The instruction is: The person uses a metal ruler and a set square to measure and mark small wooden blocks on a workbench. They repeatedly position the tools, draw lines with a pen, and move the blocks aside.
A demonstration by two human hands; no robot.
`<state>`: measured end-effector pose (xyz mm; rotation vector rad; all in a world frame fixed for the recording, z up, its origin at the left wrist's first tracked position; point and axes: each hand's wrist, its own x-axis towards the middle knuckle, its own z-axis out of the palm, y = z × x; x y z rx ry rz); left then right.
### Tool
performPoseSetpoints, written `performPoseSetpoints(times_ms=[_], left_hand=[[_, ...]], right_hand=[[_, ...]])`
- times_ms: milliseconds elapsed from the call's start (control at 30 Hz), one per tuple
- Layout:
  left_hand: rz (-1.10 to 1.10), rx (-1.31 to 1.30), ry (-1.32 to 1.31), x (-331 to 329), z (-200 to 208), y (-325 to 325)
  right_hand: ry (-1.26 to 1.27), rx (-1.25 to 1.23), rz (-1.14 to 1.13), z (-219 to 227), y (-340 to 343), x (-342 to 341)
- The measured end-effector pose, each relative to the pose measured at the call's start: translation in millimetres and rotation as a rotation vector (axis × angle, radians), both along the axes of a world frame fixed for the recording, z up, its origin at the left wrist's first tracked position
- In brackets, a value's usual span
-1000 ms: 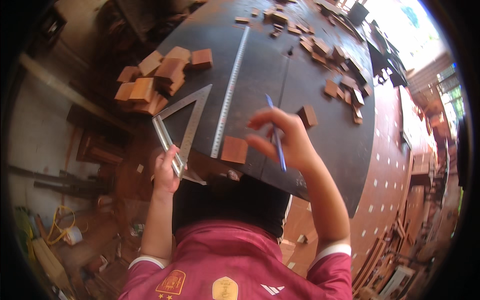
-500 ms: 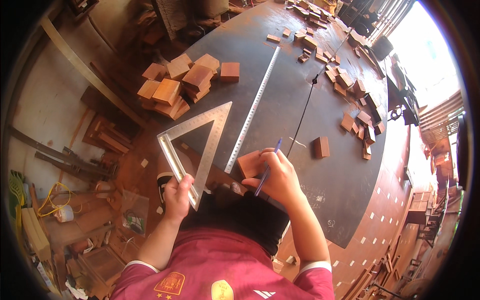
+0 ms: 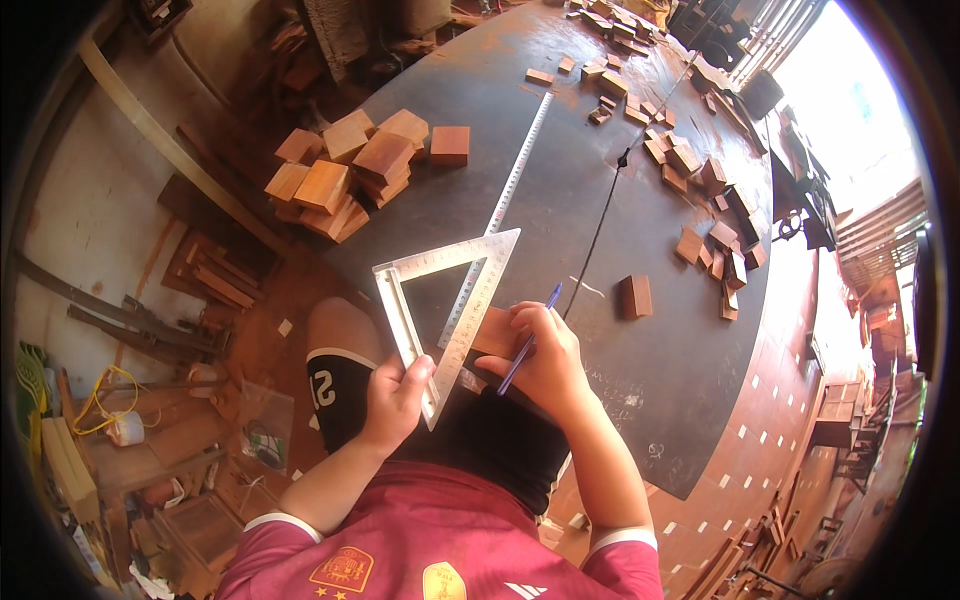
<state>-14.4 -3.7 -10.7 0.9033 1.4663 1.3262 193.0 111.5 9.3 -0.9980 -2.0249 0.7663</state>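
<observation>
My left hand (image 3: pixel 397 402) grips the lower end of a metal triangle square (image 3: pixel 398 318), fingers wrapped round its thick edge. The square is held above the table's near edge and partly covers a long steel ruler (image 3: pixel 516 178) lying on the table. My right hand (image 3: pixel 548 365) is closed, with a blue pen (image 3: pixel 514 369) slanting between its fingers. The same hand's thumb and fingers hold a reddish wooden block (image 3: pixel 492 332) at the table edge. The square's slanted side overlaps that block's left part in view; whether they touch, I cannot tell.
A dark table (image 3: pixel 420 220) bears a pile of wooden blocks (image 3: pixel 325 185) at the left. More small blocks (image 3: pixel 725 235) are scattered along the right and far side. One block (image 3: pixel 635 297) stands apart, right of my right hand. Wood pieces and tools (image 3: pixel 200 450) clutter the floor at left.
My left hand has carried the triangle square to the right, over the ruler and up to the block. My right hand keeps the pen and block, shifted slightly left in view.
</observation>
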Motion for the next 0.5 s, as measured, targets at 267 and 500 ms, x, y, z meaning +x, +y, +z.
performPoseSetpoints(times_ms=[267, 500], left_hand=[[0.026, -0.018, 0.061, 11, 7, 3], [0.048, 0.025, 0.041, 17, -5, -6]], right_hand=[[0.056, -0.022, -0.014, 5, 3, 4], [0.152, 0.005, -0.078, 4, 4, 7]])
